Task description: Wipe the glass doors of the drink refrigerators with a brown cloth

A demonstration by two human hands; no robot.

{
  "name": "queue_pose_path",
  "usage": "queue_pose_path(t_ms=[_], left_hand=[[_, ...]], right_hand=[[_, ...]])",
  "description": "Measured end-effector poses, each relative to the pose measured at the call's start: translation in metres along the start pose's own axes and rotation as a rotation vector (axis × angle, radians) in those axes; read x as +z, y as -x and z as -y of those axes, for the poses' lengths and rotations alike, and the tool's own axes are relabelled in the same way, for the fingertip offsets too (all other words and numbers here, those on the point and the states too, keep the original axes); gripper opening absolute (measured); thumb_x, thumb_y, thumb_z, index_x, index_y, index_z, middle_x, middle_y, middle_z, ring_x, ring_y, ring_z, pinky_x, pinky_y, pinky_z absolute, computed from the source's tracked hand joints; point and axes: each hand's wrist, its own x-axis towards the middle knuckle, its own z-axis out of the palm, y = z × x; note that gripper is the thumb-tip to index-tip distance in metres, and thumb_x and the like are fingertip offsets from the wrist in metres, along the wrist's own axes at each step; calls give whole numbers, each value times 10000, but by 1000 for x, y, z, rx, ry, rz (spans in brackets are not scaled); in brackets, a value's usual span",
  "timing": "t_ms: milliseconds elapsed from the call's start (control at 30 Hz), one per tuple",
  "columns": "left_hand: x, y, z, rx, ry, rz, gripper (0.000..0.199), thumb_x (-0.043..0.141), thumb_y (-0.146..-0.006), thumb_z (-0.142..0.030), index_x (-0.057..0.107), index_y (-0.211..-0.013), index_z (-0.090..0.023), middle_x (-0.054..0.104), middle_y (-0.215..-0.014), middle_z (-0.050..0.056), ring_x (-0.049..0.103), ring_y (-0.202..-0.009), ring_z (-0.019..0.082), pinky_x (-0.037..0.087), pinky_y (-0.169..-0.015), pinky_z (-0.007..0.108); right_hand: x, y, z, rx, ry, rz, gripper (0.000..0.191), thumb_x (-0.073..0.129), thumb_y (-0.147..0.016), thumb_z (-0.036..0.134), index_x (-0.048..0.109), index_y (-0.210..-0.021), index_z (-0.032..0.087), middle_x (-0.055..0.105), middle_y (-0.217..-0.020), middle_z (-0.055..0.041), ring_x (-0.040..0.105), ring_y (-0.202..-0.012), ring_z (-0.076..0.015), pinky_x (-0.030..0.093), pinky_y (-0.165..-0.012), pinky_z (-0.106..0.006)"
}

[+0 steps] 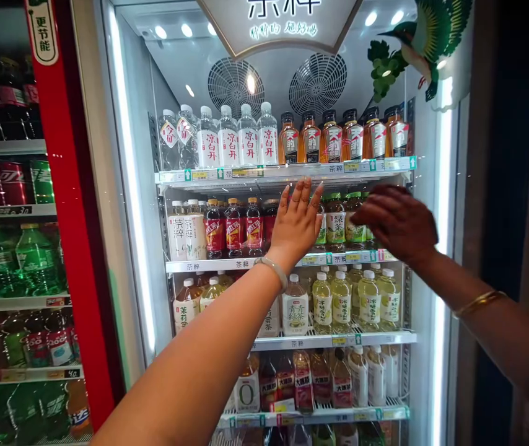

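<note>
My left hand (297,217), with a pale bangle on its wrist, is raised before the drinks cooler, fingers spread and holding nothing. Behind it are the second shelf's red-labelled dark bottles (233,229) and green-labelled bottles (336,220). My right hand (397,220), darker and blurred, hangs in front of the cooler's right side, with a gold bangle (480,303) on the wrist. Its fingers are bent and smeared by motion, and no held item shows. Clear water bottles (247,136) and amber bottles (332,137) line the top shelf above both hands.
Lower shelves hold pale yellow bottles (323,300) and pink-labelled bottles (303,381). At the left, a red frame (67,186) borders another cooler with green bottles (36,257). Bright light strips (132,186) run up the sides. A bird decoration (425,40) is at top right.
</note>
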Motion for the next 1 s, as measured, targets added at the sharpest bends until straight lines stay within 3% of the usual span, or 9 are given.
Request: queue_pose_path(t_ms=[100, 200, 367, 433, 533, 633, 733, 867, 1000], left_hand=[[2, 7, -3, 8, -1, 9, 721, 359, -1098, -362, 89, -1743, -184, 50, -1838, 91, 10, -1710, 260, 14, -1410, 545], [1, 5, -3, 2, -6, 5, 683, 333, -1107, -364, 147, -1738, -183, 61, -1836, 99, 23, -1710, 258, 4, -1410, 532], [0, 14, -6, -13, 18, 11, 678, 342, -1106, -361, 166, -1734, -177, 59, -1832, 118, 4, -1708, 252, 21, -1410, 523], [2, 23, -9, -9, 30, 2, 684, 355, -1102, -347, 165, -1732, -161, 72, -1829, 135, -3, -1707, 254, 37, -1410, 529], [7, 34, -13, -14, 53, -10, 693, 370, -1097, -330, 157, -1731, -150, 84, -1830, 138, -7, -1704, 260, 35, -1410, 531], [9, 36, -15, -30, 80, -4, 710, 370, -1092, -326, 119, -1737, -167, 94, -1832, 120, -16, -1702, 254, 21, -1409, 542], [6, 35, -16, -38, 79, 15, 708, 354, -1091, -327, 113, -1739, -173, 102, -1833, 105, -26, -1700, 245, 7, -1408, 539], [0, 42, -18, -36, 64, 54, 697, 335, -1078, -280, 146, -1727, -110, 87, -1829, 124, -52, -1694, 242, -1, -1411, 516], [-2, 59, -19, 6, 71, 60, 660, 312, -1096, -307, 211, -1706, -76, 157, -1818, 148, -35, -1681, 250, 41, -1415, 505]], right_hand=[[1, -27, -21, 295, 77, -201, 532, 444, -980, 397, 569, -1448, 178, 543, -1519, -238, 415, -1455, -395, 337, -1173, -693], [24, -46, 1, 403, 115, -274, 562, 421, -1004, 374, 478, -1527, 178, 462, -1569, -264, 339, -1463, -458, 288, -1099, -805], [36, 28, 41, -83, 44, -4, 413, 649, -972, 428, 627, -1385, 435, 649, -1490, 22, 475, -1469, -279, 311, -1250, -551], [21, 62, 27, -184, 16, 57, 295, 701, -935, 448, 695, -1228, 480, 738, -1317, 101, 583, -1350, -224, 404, -1196, -472], [-1, 69, -8, -185, -11, 67, 320, 636, -938, 466, 695, -1244, 397, 717, -1348, 33, 582, -1362, -274, 468, -1155, -507], [6, 27, -9, 192, 48, -140, 497, 486, -1002, 418, 566, -1471, 278, 554, -1549, -148, 423, -1485, -400, 374, -1180, -677], [36, -6, 38, 552, 104, -300, 596, 476, -997, 398, 477, -1560, 202, 462, -1598, -257, 327, -1498, -496, 272, -1116, -827], [54, 36, 95, 101, 42, -47, 552, 511, -1005, 390, 499, -1555, 356, 507, -1625, -87, 324, -1580, -379, 282, -1225, -707], [37, 97, 66, -72, -37, 66, 189, 640, -928, 449, 776, -1058, 435, 717, -1334, -4, 598, -1344, -303, 482, -1103, -554]])
